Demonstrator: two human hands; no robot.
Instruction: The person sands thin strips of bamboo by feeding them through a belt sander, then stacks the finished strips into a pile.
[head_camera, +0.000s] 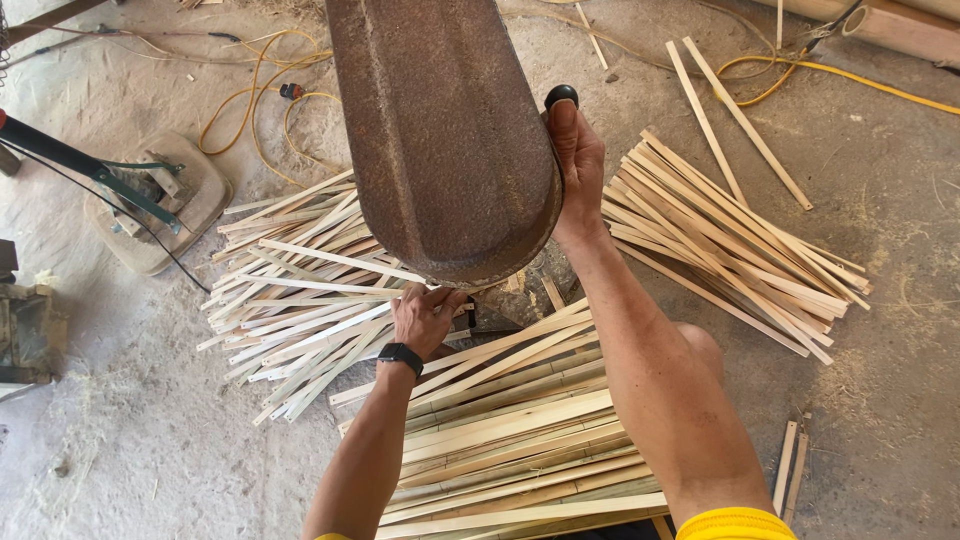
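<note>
A: Where does the right hand (577, 165) sit?

B: It lies flat against the side of the big rusty metal housing (445, 130), fingers straight and pointing away from the person, the arm stretched out long from the yellow sleeve (735, 523). The fingertips reach a small black knob (561, 96) at the housing's edge. Whether the grip closes on that knob cannot be told; the hand looks pressed on rather than clasped.

A: And the left hand (426, 318)?

B: It is tucked just under the rounded lower end of the housing, knuckles up, fingers curled in a narrow grip. They seem to pinch the end of a pale bamboo strip (340, 260) that runs off to the left of the grip. A black watch (400, 355) sits on the wrist, and the forearm comes up bent from below.

A: What lies about the grips?

B: Left of the left hand, a loose heap of thin strips (290, 300) fans out over the dusty floor (140, 440). Below both hands, between the forearms, lies a stack of wider slats (510, 440). Right of the right wrist, another bundle of strips (730, 250) lies slanted, with two single sticks beside it. Beyond the housing, a yellow cord (250, 100) loops on the floor, and farther left stands a flat machine base (160, 200).
</note>
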